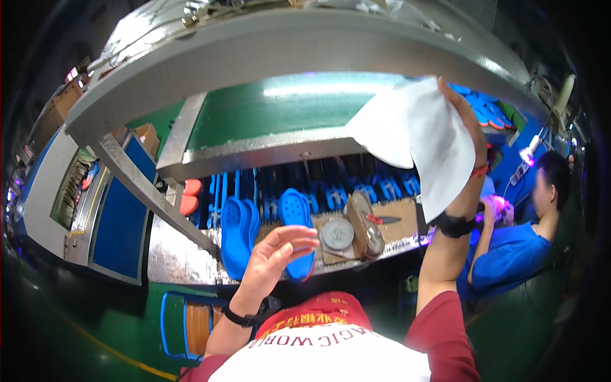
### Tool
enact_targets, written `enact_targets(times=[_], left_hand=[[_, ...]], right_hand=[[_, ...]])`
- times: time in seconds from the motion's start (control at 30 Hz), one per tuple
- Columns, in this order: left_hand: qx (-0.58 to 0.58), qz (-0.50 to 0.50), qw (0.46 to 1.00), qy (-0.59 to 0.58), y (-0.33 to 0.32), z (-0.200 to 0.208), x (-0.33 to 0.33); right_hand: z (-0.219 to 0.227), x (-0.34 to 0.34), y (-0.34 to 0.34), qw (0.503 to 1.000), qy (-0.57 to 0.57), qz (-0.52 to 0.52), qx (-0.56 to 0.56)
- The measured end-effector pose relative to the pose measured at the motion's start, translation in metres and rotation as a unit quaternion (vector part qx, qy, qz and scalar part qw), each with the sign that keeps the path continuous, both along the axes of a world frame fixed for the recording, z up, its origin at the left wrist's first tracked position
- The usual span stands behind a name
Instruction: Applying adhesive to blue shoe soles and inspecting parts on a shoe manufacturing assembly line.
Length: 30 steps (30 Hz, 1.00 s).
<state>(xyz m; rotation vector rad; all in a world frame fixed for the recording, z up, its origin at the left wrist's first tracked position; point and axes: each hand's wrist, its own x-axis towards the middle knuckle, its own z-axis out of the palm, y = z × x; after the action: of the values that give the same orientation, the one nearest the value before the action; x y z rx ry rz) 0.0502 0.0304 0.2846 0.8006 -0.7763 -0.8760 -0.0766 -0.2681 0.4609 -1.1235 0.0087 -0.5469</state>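
A floppy white sheet (407, 127), paper or cloth, hangs from my right hand (470, 121), which is raised at the metal frame's lower edge. My fingers are partly hidden behind the sheet. Over the bench, my left hand (273, 258) has its fingers stretched out and holds nothing. It is nearest to a blue clog (294, 207) with holes in its top, and covers part of it. Left of that hand, another blue clog (234, 235) rests on the bench, with a similar one partly behind it.
A metal frame (305, 48) crosses above a green conveyor belt (254, 118). A round tub (337, 234) and a red-handled blade (383, 219) lie on cardboard. A blue-framed stool (168, 325) stands lower left. A co-worker in blue (519, 258) sits at right, holding something lit pink.
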Motion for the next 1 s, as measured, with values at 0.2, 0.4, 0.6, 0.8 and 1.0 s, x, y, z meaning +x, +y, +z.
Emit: enact_targets(times=[0.2, 0.4, 0.6, 0.8, 1.0], left_hand=[[-0.030, 0.013, 0.997, 0.064, -0.007, -0.003, -0.007], [0.005, 0.037, 0.992, 0.118, -0.020, -0.005, -0.008], [-0.009, -0.144, 0.933, 0.330, -0.036, -0.010, -0.014], [0.019, -0.038, 0.922, 0.386, -0.038, -0.024, -0.007], [0.046, -0.105, 0.936, 0.332, -0.041, -0.031, -0.012]], right_hand=[[-0.095, -0.002, 0.033, 0.998, -0.022, 0.067, -0.004], [-0.149, -0.005, 0.051, 0.996, 0.068, 0.032, 0.050], [-0.171, 0.015, 0.116, 0.965, 0.102, -0.010, -0.242], [-0.198, 0.046, 0.146, 0.737, -0.038, -0.178, -0.651], [-0.205, 0.055, 0.153, 0.773, 0.050, -0.175, -0.607]])
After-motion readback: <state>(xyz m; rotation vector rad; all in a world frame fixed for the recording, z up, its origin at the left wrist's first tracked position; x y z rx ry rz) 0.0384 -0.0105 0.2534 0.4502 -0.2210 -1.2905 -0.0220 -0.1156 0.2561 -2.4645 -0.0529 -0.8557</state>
